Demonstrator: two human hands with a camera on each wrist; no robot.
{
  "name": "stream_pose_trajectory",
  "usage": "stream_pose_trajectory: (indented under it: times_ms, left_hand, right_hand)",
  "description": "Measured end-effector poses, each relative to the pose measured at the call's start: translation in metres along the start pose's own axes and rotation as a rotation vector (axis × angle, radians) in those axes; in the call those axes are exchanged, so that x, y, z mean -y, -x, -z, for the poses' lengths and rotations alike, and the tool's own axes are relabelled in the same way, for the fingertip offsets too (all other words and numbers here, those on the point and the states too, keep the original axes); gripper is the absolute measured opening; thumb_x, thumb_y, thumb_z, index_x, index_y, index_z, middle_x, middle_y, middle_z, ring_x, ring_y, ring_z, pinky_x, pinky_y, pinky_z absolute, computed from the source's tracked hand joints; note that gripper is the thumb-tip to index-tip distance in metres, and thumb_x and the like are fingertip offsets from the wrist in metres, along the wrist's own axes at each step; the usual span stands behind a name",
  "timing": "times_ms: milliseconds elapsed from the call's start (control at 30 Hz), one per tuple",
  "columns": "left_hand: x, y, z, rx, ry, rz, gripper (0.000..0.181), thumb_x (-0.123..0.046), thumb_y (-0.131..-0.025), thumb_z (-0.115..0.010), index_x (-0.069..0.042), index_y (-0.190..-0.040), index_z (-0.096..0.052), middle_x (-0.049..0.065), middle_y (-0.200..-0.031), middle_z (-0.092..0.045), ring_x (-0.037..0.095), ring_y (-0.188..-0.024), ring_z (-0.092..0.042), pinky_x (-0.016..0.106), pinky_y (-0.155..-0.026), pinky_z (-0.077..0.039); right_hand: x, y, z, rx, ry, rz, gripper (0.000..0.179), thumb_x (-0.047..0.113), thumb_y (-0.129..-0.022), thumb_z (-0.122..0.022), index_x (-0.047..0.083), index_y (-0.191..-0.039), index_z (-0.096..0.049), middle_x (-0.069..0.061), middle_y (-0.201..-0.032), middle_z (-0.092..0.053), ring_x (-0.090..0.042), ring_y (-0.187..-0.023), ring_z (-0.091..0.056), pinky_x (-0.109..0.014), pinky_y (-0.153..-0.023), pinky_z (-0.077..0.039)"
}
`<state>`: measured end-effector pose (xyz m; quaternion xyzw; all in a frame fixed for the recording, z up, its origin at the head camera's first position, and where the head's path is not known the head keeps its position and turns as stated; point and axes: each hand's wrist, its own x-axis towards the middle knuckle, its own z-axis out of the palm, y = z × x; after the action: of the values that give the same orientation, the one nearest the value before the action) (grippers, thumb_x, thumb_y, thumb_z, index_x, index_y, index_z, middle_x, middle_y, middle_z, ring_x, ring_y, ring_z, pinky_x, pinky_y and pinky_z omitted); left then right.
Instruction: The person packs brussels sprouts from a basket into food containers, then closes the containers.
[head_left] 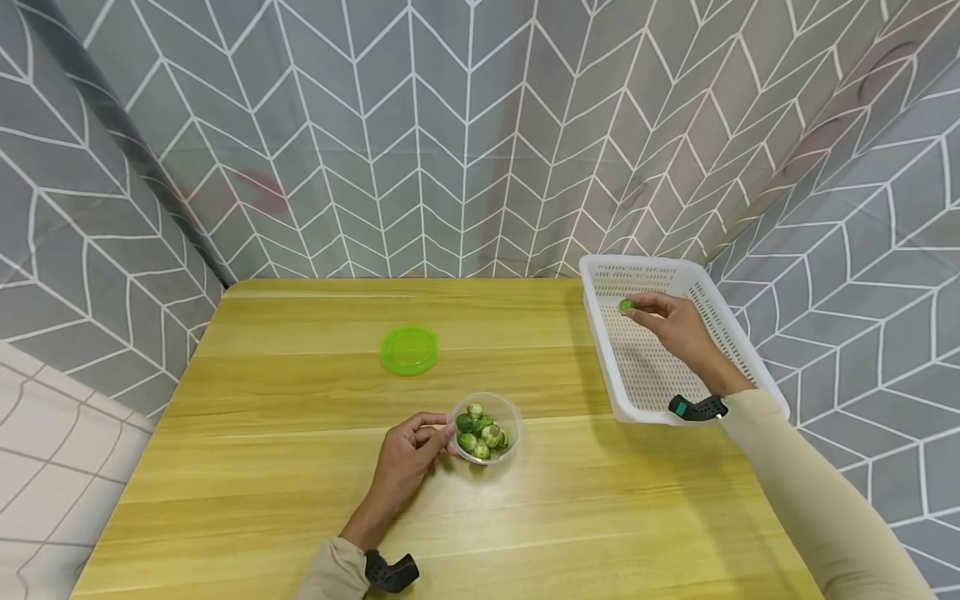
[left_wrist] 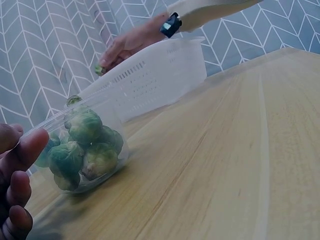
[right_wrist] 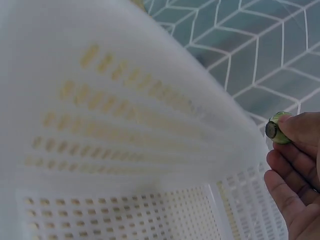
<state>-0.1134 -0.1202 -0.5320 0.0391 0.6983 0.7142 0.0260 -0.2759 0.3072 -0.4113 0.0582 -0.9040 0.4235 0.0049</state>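
Observation:
A clear round plastic container (head_left: pixel 512 417) with several Brussels sprouts (head_left: pixel 482 431) inside stands on the wooden table. My left hand (head_left: pixel 411 454) pinches its left rim between thumb and fingers. Over the white perforated basket (head_left: pixel 637 367) at the right, my right hand (head_left: pixel 672 327) pinches one Brussels sprout (head_left: pixel 626 307) between thumb and fingertips. In the right wrist view the cut stem end of that sprout (right_wrist: pixel 278 128) shows, held above the basket's inside. The left wrist view shows sprouts (left_wrist: pixel 85 126) piled up to the container's rim.
A green round lid (head_left: pixel 409 350) lies flat on the table (head_left: pixel 300 400) behind the container. Grey curtains (head_left: pixel 450 142) with white lines hang behind the table and along its sides. The basket's tall walls (left_wrist: pixel 150 77) rise near the table's right edge.

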Motion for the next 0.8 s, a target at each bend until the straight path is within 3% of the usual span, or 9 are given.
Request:
stream_pose_trajectory:
  times_ms: [233, 533, 800]
  left_hand:
    - [0.002, -0.001, -0.001, -0.005, -0.014, 0.003, 0.026, -0.032, -0.094, -0.074, -0.013, -0.111, -0.072, 0.007, -0.074, -0.074, 0.023, -0.054, -0.055, 0.027, -0.05, -0.045]
    - [0.002, -0.002, 0.0, -0.004, -0.012, 0.007, 0.026, -0.029, -0.094, -0.074, -0.009, -0.111, -0.072, 0.008, -0.074, -0.074, 0.022, -0.055, -0.054, 0.025, -0.05, -0.044]
    - [0.0, -0.002, 0.0, -0.004, -0.009, 0.026, 0.027, -0.033, -0.093, -0.074, -0.013, -0.111, -0.072, 0.008, -0.075, -0.074, 0.02, -0.055, -0.054, 0.024, -0.051, -0.043]
  right_hand:
    - [0.042, 0.022, -0.015, 0.048, -0.109, 0.087, 0.033, 0.014, -0.098, -0.068, -0.005, -0.125, -0.066, -0.024, -0.12, -0.068, 0.005, -0.098, -0.064, -0.018, -0.08, -0.053]
    - [0.042, 0.028, -0.037, 0.146, -0.133, 0.099, 0.035, 0.028, -0.098, -0.069, 0.009, -0.128, -0.068, -0.013, -0.126, -0.067, -0.002, -0.108, -0.065, -0.019, -0.089, -0.053]
    - [0.056, 0.04, -0.06, 0.224, -0.218, 0.125, 0.032, 0.021, -0.096, -0.07, 0.009, -0.126, -0.068, -0.012, -0.128, -0.065, -0.013, -0.114, -0.065, -0.024, -0.09, -0.055]
